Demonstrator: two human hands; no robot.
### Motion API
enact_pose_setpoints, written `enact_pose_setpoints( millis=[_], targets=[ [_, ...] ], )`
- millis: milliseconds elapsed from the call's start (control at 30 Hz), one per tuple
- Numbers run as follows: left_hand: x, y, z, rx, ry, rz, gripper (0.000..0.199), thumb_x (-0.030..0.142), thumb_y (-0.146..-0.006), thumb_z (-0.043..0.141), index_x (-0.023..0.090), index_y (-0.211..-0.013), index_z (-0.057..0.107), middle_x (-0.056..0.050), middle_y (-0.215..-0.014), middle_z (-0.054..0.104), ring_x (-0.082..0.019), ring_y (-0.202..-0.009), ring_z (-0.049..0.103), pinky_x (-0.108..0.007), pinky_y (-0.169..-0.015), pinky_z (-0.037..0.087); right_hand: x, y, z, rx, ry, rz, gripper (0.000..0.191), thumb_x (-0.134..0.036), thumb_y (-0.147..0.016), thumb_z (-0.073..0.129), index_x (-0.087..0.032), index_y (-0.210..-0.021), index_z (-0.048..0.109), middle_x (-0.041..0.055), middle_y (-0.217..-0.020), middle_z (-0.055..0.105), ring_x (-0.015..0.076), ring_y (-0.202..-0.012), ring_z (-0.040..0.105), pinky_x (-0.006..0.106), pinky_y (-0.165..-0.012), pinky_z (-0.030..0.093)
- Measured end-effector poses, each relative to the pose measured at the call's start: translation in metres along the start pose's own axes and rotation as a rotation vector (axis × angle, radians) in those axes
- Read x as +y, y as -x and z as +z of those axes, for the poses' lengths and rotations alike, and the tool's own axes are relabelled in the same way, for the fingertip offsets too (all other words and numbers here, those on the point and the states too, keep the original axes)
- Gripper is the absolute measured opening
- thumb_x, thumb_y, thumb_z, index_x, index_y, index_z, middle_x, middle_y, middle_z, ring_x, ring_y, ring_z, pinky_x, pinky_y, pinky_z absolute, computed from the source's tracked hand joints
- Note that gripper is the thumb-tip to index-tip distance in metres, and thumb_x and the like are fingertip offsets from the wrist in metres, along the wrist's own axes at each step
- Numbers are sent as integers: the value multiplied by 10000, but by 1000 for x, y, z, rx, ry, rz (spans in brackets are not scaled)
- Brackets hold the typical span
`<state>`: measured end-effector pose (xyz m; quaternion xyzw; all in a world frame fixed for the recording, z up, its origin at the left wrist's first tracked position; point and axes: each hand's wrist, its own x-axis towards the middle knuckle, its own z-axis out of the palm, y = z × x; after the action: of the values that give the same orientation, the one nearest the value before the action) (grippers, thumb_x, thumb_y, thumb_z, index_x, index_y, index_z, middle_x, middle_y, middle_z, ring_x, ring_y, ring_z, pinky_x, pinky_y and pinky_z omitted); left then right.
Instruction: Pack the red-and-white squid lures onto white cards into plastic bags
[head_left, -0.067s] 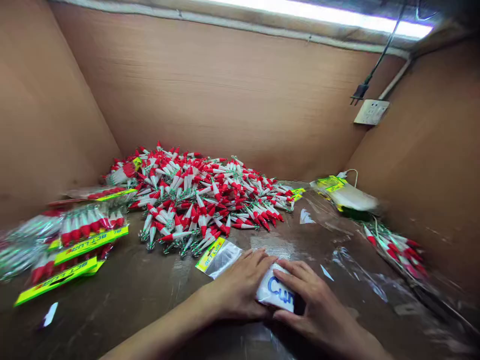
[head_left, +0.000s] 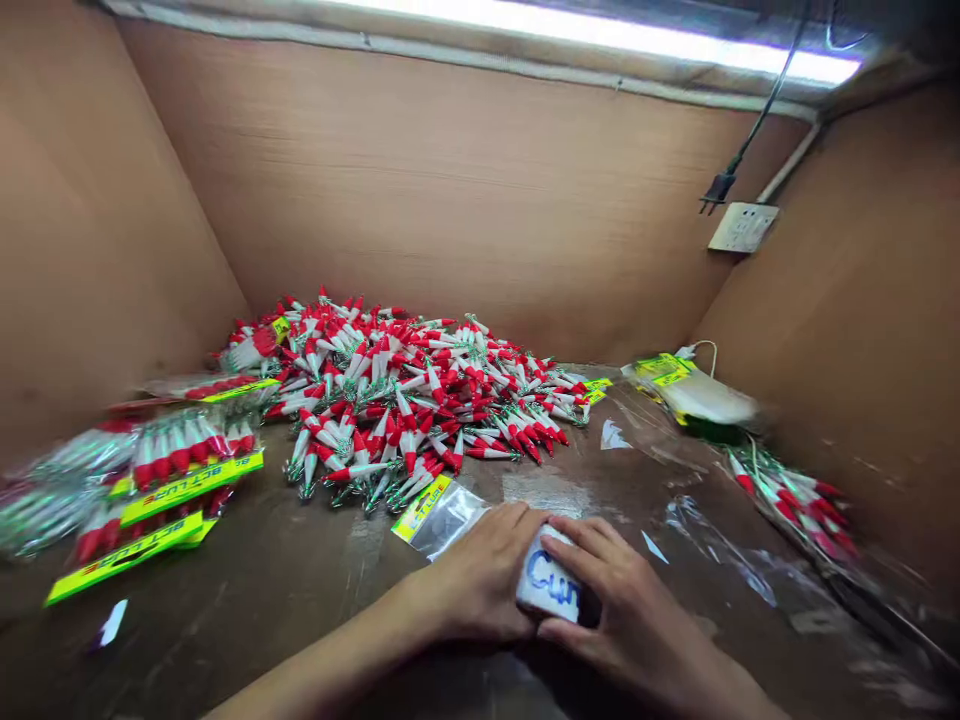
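Between my two hands is a small white block (head_left: 551, 582) with blue handwriting on its top and a shiny surface. My left hand (head_left: 491, 570) presses against its left side, with the fingers together. From the right, my right hand (head_left: 611, 590) grips it, the fingers on the top edge and the thumb low at the near side. What lies under the hands is hidden. Just beyond my left hand lies a clear plastic bag (head_left: 457, 515) with a yellow header card (head_left: 422, 508), partly covered by that hand.
A large heap of red and white fishing lures (head_left: 405, 390) lies against the back wall. Filled lure packs (head_left: 187, 450) are at the left. A stack of bags (head_left: 709, 390) and more lures (head_left: 795, 500) sit at the right. A plug (head_left: 720, 187) hangs near a socket (head_left: 742, 227).
The view has shifted slightly, so the lure packs at the left appear a little further right. Both hands stay on the white block, whose lettering shows at a slightly different angle.
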<state>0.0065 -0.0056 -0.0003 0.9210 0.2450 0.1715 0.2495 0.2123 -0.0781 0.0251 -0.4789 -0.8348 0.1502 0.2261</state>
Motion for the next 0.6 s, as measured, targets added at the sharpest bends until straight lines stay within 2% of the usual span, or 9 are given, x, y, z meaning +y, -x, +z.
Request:
enact_pose_setpoints(
  millis=[100, 167, 200, 267, 333, 367, 433, 533, 600],
  targets=[
    [10, -3, -11, 87, 81, 5, 825, 427, -644, 836, 205, -1347, 467, -143, -1291, 563, -361, -1154, 542, -508, -1030, 432, -14, -10, -18, 75, -8, -81, 869, -396, -780, 833, -284, -1529, 407, 97, -1532, 478, 329, -1371, 468, 489, -1126, 451],
    [17, -3, -37, 151, 176, 5, 872, 436, -636, 845, 187, -1376, 456, -146, -1281, 569, -350, -1127, 552, -510, -1017, 442, -19, -15, -42, 210, -28, -109, 973, -476, -815, 792, -280, -1597, 248, 105, -1607, 362, 347, -1443, 383, 514, -1178, 390],
    [19, -3, -54, 169, 247, -21, 843, 419, -654, 835, 187, -1375, 465, -132, -1238, 588, -326, -1079, 572, -496, -987, 465, -20, -18, -55, 307, -45, -99, 964, -496, -841, 760, -285, -1606, 212, 101, -1622, 331, 351, -1457, 362, 526, -1192, 366],
    [20, 0, -89, 164, 467, -48, 733, 387, -741, 779, 196, -1383, 480, -108, -1196, 610, -286, -1039, 597, -468, -960, 485, -16, -22, -76, 505, -105, -45, 824, -488, -912, 674, -305, -1590, 242, 89, -1600, 367, 344, -1432, 402, 539, -1184, 370],
    [17, 4, -118, 227, 760, 47, 745, 420, -755, 759, 186, -1404, 477, -128, -1259, 599, -317, -1135, 582, -480, -1004, 465, -6, -24, -86, 610, -183, 20, 686, -473, -957, 604, -319, -1558, 311, 92, -1544, 447, 329, -1356, 495, 528, -1131, 436],
    [14, 5, -127, 245, 846, 78, 755, 425, -748, 766, 183, -1406, 486, -137, -1284, 595, -336, -1182, 565, -492, -1032, 447, 1, -25, -86, 607, -212, 47, 655, -471, -964, 591, -322, -1546, 332, 94, -1520, 476, 322, -1316, 533, 520, -1101, 467],
    [7, 9, -134, 252, 913, 78, 770, 381, -717, 807, 189, -1400, 507, -140, -1289, 607, -352, -1222, 552, -501, -1055, 431, 14, -25, -78, 520, -233, 90, 641, -468, -962, 593, -331, -1538, 346, 95, -1497, 505, 308, -1252, 584, 506, -1056, 504],
    [-3, 15, -128, 248, 969, 54, 734, 389, -722, 808, 183, -1373, 541, -150, -1228, 648, -354, -1160, 600, -488, -982, 491, 30, -21, -61, 373, -227, 145, 627, -465, -957, 606, -352, -1524, 364, 76, -1470, 535, 283, -1214, 608, 480, -1031, 523],
    [-7, 20, -123, 237, 1003, 80, 690, 418, -748, 777, 178, -1356, 557, -154, -1202, 662, -351, -1098, 636, -464, -898, 543, 36, -18, -55, 325, -237, 164, 593, -461, -964, 598, -358, -1508, 384, 66, -1437, 562, 272, -1210, 609, 467, -1025, 527]
  ],
)
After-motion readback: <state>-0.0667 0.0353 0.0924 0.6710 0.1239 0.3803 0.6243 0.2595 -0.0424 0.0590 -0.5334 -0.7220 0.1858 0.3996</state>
